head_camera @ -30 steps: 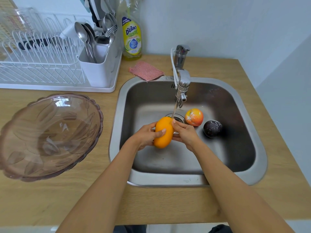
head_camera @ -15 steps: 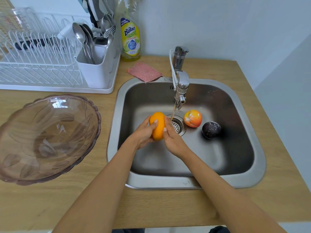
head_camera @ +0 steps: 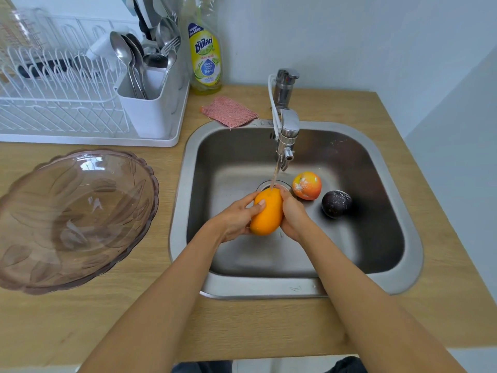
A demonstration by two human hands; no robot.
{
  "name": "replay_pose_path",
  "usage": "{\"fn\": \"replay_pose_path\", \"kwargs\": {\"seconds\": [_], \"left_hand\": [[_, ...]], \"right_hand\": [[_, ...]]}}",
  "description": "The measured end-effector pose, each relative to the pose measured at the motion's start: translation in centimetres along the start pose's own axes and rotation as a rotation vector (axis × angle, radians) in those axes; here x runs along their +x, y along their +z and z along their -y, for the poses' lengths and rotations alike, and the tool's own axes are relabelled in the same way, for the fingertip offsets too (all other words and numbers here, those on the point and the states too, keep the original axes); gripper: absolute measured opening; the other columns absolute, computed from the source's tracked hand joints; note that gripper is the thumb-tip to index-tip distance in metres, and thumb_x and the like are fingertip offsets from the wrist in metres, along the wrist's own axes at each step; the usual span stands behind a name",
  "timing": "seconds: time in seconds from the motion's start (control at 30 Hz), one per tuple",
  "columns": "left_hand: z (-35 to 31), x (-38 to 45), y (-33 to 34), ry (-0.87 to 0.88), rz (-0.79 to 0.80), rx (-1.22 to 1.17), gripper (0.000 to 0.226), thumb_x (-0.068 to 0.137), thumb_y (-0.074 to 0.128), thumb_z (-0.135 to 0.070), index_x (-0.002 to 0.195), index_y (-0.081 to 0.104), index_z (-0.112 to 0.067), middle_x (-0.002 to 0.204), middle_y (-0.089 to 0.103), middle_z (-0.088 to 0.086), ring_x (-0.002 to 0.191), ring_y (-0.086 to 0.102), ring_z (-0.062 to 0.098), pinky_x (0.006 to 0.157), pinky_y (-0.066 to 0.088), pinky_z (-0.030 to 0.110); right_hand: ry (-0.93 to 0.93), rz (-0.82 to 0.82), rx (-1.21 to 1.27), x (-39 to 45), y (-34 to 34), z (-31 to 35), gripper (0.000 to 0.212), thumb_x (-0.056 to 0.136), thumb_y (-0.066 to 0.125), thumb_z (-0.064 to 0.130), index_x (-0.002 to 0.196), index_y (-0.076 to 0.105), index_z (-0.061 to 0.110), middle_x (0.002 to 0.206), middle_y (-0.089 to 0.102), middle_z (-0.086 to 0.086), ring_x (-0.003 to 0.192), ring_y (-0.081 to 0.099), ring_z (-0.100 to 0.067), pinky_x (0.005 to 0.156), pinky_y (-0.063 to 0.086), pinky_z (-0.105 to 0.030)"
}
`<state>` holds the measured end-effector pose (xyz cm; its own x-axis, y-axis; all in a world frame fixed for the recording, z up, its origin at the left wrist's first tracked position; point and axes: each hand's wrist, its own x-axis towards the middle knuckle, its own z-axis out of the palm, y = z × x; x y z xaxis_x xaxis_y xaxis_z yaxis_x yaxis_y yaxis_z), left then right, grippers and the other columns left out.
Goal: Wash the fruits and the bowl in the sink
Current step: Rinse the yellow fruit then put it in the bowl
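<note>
Over the stainless steel sink (head_camera: 403,275), under the thin stream from the chrome tap (head_camera: 288,130), I hold the oval orange-yellow mango (head_camera: 267,215) with both hands. Left hand (head_camera: 236,220) grips its left side, fingers curled round it, thumb on top. Right hand (head_camera: 291,214) cups the right side, fingers wrapped behind. Round orange-red fruit (head_camera: 307,185) and dark purple round fruit (head_camera: 336,203) lie on the sink floor, right of the drain, just beside each other. Tinted translucent scalloped bowl (head_camera: 72,222) sits on the wooden counter (head_camera: 269,324), left of the sink. White dish rack (head_camera: 67,111), yellow dish soap bottle (head_camera: 205,57), pink scrub cloth (head_camera: 228,111) behind.
</note>
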<state>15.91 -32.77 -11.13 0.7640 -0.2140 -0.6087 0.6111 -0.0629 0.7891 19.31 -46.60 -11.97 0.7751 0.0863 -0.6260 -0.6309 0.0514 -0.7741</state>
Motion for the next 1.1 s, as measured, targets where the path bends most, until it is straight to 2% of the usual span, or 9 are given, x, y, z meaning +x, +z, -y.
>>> {"fn": "replay_pose_path", "kwargs": {"seconds": [0.13,0.23,0.37,0.47,0.57,0.63,0.77,0.93,1.1], "left_hand": [[0.0,0.4,-0.3,0.043,-0.083,-0.1,0.058,0.097,0.048,-0.035,0.15,0.025,-0.03,0.15,0.031,0.007,0.12,0.047,0.029,0.093,0.051,0.045],[0.1,0.7,-0.5,0.091,-0.186,-0.089,0.055,0.098,0.045,-0.037,0.149,0.025,-0.031,0.151,0.032,0.008,0.122,0.047,0.029,0.098,0.049,0.048],[0.3,0.8,-0.3,0.15,-0.221,0.033,0.053,0.098,0.046,-0.036,0.147,0.025,-0.031,0.148,0.037,0.009,0.122,0.048,0.029,0.101,0.047,0.047],[0.1,1.0,-0.7,0.193,-0.237,-0.027,0.056,0.094,0.057,-0.03,0.144,0.032,-0.028,0.146,0.04,0.009,0.116,0.048,0.024,0.094,0.048,0.039],[-0.1,1.4,-0.8,0.198,-0.234,-0.036,0.057,0.093,0.059,-0.031,0.145,0.035,-0.027,0.145,0.04,0.006,0.115,0.047,0.021,0.09,0.046,0.035],[-0.3,1.7,-0.6,0.2,-0.259,0.042,0.052,0.094,0.055,-0.038,0.142,0.038,-0.026,0.144,0.043,0.006,0.114,0.048,0.02,0.09,0.046,0.034],[-0.2,2.2,-0.4,0.191,-0.33,0.334,0.045,0.098,0.036,-0.051,0.135,0.04,-0.025,0.135,0.048,0.006,0.106,0.049,0.021,0.086,0.044,0.034],[-0.3,3.5,-0.5,0.152,-0.266,0.331,0.038,0.1,0.021,-0.053,0.122,0.037,-0.027,0.128,0.048,0.01,0.108,0.052,0.026,0.087,0.047,0.038],[-0.6,3.4,0.1,0.157,-0.232,0.274,0.053,0.099,0.016,-0.055,0.147,0.025,-0.035,0.151,0.033,0.008,0.133,0.04,0.029,0.11,0.036,0.051]], "right_hand": [[-0.046,0.078,-0.101,-0.5,0.5,-0.9,0.053,0.105,0.03,0.038,0.154,0.015,0.029,0.155,0.029,-0.007,0.137,0.038,-0.03,0.112,0.036,-0.051],[-0.091,0.124,-0.207,-1.0,0.8,-1.4,0.057,0.104,0.032,0.036,0.155,0.008,0.031,0.159,0.023,-0.003,0.141,0.033,-0.026,0.114,0.035,-0.046],[-0.061,0.149,-0.107,-1.3,0.6,-1.0,0.054,0.105,0.035,0.031,0.153,0.013,0.038,0.152,0.033,-0.006,0.127,0.049,-0.033,0.092,0.053,-0.045],[-0.02,0.172,-0.013,-1.6,0.4,-0.7,0.051,0.105,0.035,0.026,0.152,0.018,0.036,0.152,0.034,-0.009,0.126,0.049,-0.037,0.09,0.053,-0.047],[0.013,0.186,-0.008,-1.9,0.2,-0.6,0.05,0.105,0.035,0.025,0.152,0.02,0.034,0.152,0.034,-0.011,0.128,0.047,-0.037,0.079,0.055,-0.04],[0.027,0.195,-0.03,-1.9,0.1,-0.7,0.051,0.105,0.035,0.026,0.152,0.02,0.034,0.152,0.034,-0.011,0.129,0.047,-0.037,0.079,0.055,-0.039],[0.042,0.2,-0.066,-1.8,0.2,-1.1,0.052,0.105,0.036,0.027,0.153,0.018,0.032,0.153,0.034,-0.009,0.129,0.047,-0.035,0.097,0.05,-0.048],[0.089,0.209,-0.048,-1.9,-0.6,-0.8,0.052,0.104,0.036,0.025,0.153,0.018,0.034,0.154,0.029,-0.01,0.131,0.043,-0.038,0.102,0.045,-0.051],[0.102,0.169,0.037,-1.5,-1.0,-0.6,0.048,0.105,0.033,0.024,0.151,0.024,0.036,0.151,0.033,-0.008,0.127,0.044,-0.039,0.091,0.046,-0.048]]}}
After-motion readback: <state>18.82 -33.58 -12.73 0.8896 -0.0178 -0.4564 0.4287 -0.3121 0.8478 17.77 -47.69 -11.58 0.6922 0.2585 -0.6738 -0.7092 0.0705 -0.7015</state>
